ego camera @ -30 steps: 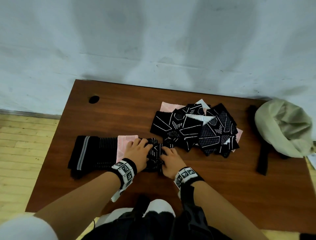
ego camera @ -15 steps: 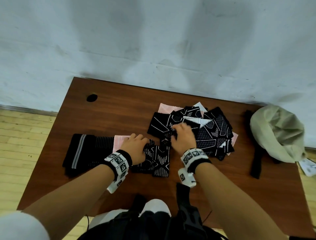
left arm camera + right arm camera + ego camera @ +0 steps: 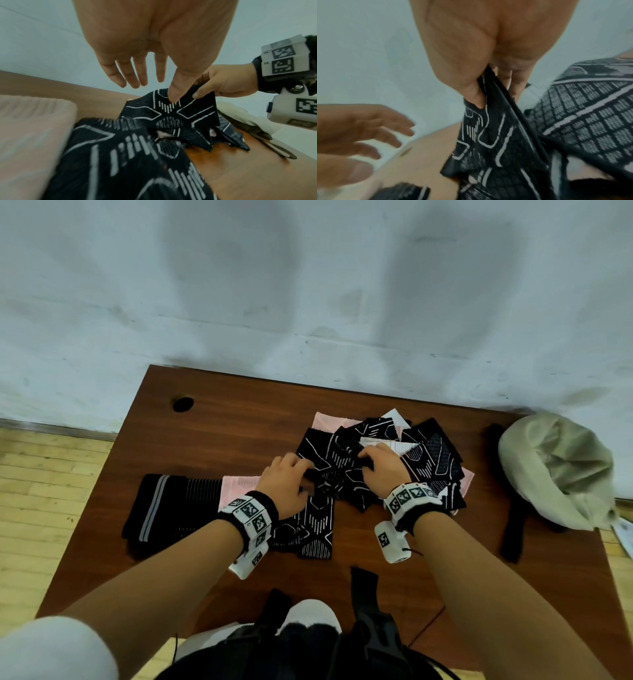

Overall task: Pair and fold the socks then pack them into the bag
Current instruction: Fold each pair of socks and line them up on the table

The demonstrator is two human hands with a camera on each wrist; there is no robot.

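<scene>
A heap of black white-patterned, pink and white socks (image 3: 431,460) lies mid-table. My right hand (image 3: 368,457) pinches the edge of one black patterned sock (image 3: 488,135) from the heap's left side and lifts it slightly. My left hand (image 3: 301,472) hovers beside it with straight fingers (image 3: 133,75); its thumb touches the same sock (image 3: 171,112). A folded black patterned pair (image 3: 315,525) lies under my left wrist. The beige bag (image 3: 555,470) sits at the table's right edge.
Left of the folded pair lie a pink sock (image 3: 236,487) and a folded black sock with a grey stripe (image 3: 164,508). The bag's black strap (image 3: 510,508) trails toward the front. The brown table (image 3: 205,436) has a cable hole (image 3: 182,404) and stands against a pale wall.
Both hands left the folded patterned pair. The right hand went up to the heap and took hold of a black sock; the left hand followed up and to the right.
</scene>
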